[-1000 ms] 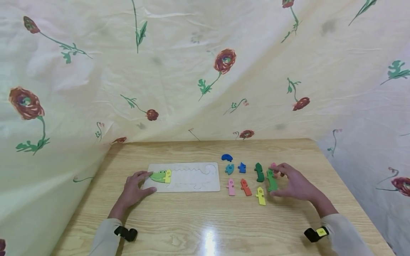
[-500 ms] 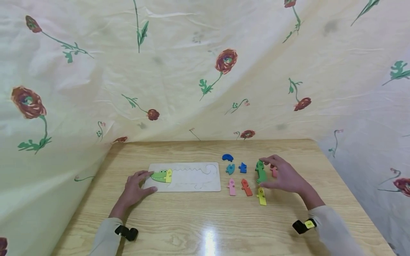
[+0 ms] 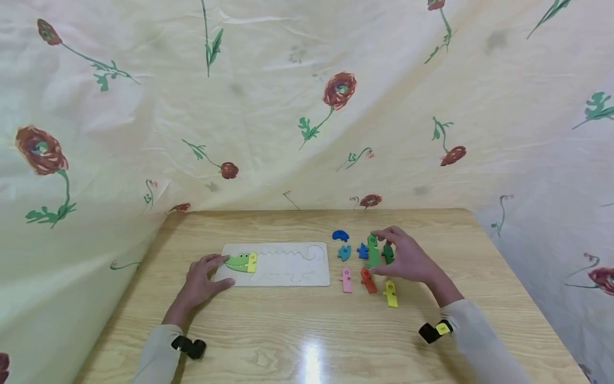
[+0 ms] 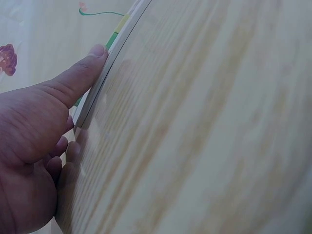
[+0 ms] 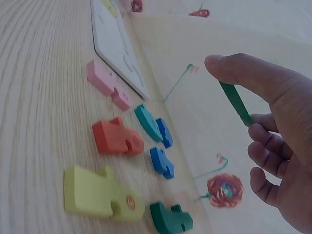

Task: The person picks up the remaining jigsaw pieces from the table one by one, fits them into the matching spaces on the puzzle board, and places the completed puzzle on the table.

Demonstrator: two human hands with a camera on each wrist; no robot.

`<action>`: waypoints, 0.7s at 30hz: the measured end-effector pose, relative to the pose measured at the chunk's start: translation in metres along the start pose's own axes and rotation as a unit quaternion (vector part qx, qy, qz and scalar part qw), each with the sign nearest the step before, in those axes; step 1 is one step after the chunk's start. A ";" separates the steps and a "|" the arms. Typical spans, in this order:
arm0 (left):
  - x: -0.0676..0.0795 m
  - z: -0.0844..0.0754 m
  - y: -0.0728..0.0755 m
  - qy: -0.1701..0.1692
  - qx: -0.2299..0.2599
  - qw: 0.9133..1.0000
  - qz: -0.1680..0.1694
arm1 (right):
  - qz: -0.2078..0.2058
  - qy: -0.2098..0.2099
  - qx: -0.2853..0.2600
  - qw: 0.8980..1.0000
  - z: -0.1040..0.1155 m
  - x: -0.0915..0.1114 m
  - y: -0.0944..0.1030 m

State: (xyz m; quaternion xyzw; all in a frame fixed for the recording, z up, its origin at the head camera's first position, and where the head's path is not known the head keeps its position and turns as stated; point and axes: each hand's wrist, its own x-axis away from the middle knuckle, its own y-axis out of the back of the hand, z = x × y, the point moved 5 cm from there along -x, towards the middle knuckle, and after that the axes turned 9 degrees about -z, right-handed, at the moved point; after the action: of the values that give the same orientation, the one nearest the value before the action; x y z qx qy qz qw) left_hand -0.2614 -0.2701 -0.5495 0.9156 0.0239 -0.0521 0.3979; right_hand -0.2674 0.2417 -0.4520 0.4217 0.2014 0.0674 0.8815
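Note:
My left hand holds the left end of a pale wooden puzzle board, thumb near its front corner and fingers at the crocodile's snout. The green crocodile head and a yellow piece lie together at that end; outlines mark the rest. With thumb and fingertips, my right hand pinches a green puzzle piece at its two ends. In the right wrist view this green piece shows edge-on, raised above the table.
Loose pieces lie right of the board: dark blue, teal, blue, pink, red, yellow and dark green. A flowered cloth hangs behind the wooden table.
My right hand has lifted the green piece and carried it left, past the dark green piece toward the blue one. My left hand has stayed on the board.

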 end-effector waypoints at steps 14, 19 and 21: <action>0.000 0.000 0.001 -0.007 0.009 1.000 -0.001 | -0.004 0.023 0.006 1.000 0.026 -0.025 -0.022; 0.000 0.000 0.000 -0.008 0.008 1.000 0.000 | 0.005 0.014 0.000 1.000 0.037 -0.033 -0.031; 0.000 0.001 0.000 -0.007 0.008 1.000 -0.001 | 0.010 0.014 0.000 1.000 0.041 -0.037 -0.035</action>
State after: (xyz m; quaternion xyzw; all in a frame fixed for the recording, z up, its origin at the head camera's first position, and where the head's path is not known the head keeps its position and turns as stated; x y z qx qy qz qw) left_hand -0.2610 -0.2706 -0.5499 0.9182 0.0213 -0.0592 0.3912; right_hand -0.2854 0.1793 -0.4448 0.4223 0.2095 0.0818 0.8781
